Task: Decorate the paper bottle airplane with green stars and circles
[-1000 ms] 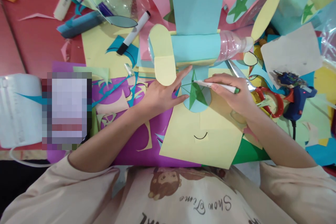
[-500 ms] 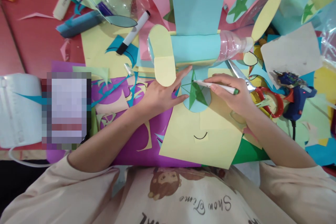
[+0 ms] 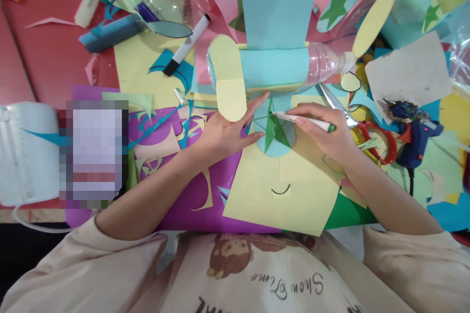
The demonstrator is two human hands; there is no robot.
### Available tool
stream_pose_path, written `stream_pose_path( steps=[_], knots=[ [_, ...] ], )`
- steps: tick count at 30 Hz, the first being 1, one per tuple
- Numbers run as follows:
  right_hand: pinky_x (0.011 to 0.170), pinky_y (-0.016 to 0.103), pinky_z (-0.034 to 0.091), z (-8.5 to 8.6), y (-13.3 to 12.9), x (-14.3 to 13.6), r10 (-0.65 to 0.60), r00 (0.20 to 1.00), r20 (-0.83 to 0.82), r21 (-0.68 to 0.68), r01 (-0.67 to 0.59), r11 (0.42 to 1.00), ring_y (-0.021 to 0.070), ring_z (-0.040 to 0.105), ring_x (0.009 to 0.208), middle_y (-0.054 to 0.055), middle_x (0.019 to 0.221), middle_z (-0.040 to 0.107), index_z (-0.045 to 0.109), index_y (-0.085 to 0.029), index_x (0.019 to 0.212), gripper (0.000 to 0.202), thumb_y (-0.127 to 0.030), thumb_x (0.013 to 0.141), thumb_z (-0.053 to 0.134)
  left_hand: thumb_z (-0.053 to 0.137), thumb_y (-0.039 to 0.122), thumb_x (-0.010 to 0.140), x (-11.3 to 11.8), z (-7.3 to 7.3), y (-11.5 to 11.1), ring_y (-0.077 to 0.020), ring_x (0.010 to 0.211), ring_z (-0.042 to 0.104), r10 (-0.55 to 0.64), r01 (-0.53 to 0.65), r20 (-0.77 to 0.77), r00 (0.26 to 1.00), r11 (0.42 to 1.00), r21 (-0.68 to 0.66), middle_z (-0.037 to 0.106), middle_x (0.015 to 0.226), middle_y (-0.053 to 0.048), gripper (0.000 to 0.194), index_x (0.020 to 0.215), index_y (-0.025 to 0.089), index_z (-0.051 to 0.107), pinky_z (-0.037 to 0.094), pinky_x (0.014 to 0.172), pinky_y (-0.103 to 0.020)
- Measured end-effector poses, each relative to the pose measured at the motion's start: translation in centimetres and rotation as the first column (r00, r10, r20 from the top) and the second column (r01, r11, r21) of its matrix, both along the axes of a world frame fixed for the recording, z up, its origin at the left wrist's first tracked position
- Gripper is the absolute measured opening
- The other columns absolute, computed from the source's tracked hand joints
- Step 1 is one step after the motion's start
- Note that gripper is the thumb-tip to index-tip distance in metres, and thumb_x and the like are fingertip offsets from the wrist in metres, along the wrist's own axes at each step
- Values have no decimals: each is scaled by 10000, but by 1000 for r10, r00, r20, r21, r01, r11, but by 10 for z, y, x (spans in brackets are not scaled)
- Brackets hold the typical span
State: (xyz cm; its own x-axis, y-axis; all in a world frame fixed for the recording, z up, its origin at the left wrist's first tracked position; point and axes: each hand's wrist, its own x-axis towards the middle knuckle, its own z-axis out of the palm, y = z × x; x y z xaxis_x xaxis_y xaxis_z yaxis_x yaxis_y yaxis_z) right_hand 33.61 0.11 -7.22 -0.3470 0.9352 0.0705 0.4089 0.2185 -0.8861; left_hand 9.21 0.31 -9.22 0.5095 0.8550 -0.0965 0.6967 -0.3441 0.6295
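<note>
My right hand (image 3: 325,127) is closed round a white marker (image 3: 304,121) with a green end. Its tip touches a green star (image 3: 277,133), partly coloured in, on the light blue rounded wing (image 3: 261,143). My left hand (image 3: 229,132) lies with fingers spread at the wing's left side, its fingertips on or beside the blue paper. Just beyond both hands lies a clear plastic bottle (image 3: 323,63) wrapped in light blue paper, with a yellow paper tail piece (image 3: 230,100) at its left end. Beneath the wing is a yellow sheet (image 3: 257,200) bearing a small black curve.
Red-handled scissors (image 3: 385,144) and a blue glue gun (image 3: 418,139) lie to the right. A phone-like device (image 3: 94,151), blurred out, and a white case (image 3: 29,156) are at left. A black-capped marker (image 3: 187,44) and paper scraps lie around.
Almost nothing differs. The marker's tip stays at the star's upper part with a very slight shift, and my left hand keeps its place.
</note>
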Motion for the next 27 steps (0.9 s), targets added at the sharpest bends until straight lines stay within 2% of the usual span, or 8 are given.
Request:
stream_pose_path(
  steps=[18, 27],
  knots=[
    [750, 290, 541, 1, 0, -1, -2, 1000, -15, -4, 2, 1000, 166, 682, 862, 14, 931, 750, 735, -219, 937, 153, -279, 888, 602, 554, 348, 865, 0, -3, 1, -117, 682, 445, -6, 5, 1, 1000, 1000, 23, 506, 840, 4, 712, 1510, 227, 277, 435, 700, -234],
    [809, 304, 536, -1, -1, -1, -33, 999, -1, 14, 33, 999, 174, 673, 936, 25, 1033, 731, 701, -226, 1049, 200, -308, 916, 575, 549, 361, 876, -1, -2, 1, -123, 696, 456, -16, 17, -19, 1000, 999, 48, 518, 847, 0, 708, 1512, 225, 269, 437, 717, -250]
  ],
)
